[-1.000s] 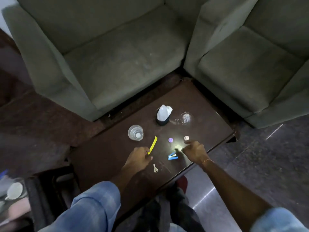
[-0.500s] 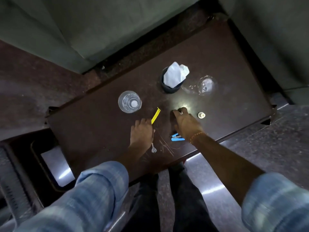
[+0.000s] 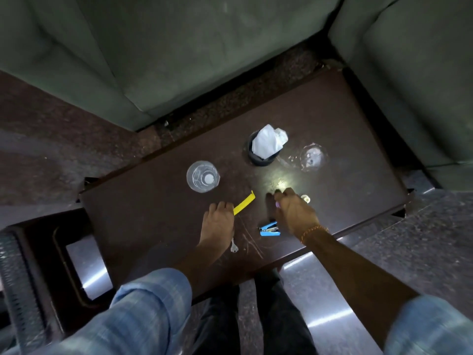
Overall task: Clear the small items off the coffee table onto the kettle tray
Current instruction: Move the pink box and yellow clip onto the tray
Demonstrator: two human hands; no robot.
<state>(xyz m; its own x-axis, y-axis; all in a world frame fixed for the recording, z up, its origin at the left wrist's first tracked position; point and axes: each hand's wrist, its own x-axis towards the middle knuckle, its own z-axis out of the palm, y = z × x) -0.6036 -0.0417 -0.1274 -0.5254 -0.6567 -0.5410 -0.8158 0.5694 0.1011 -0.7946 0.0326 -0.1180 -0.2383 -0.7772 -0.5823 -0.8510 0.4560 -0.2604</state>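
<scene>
On the dark brown coffee table (image 3: 345,139) my left hand (image 3: 218,222) pinches the near end of a yellow strip (image 3: 245,202). My right hand (image 3: 297,213) is curled with a small purple cap (image 3: 278,205) showing between its fingers. A small white cap (image 3: 306,199) lies just right of that hand. A blue mini stapler (image 3: 270,230) sits near my right wrist. A small pale item (image 3: 233,247) lies by my left wrist. A dark tray (image 3: 57,242) with a shiny base sits lower left, off the table's end.
A clear glass (image 3: 203,176), a black cup stuffed with white tissue (image 3: 263,149) and a clear glass dish (image 3: 313,156) stand further back on the table. Green sofas (image 3: 153,60) close in the far and right sides. My legs are at the near edge.
My right hand moved left from beside the stapler and closed over the purple cap. My left hand stayed on the yellow strip. The camera tilted down and closer.
</scene>
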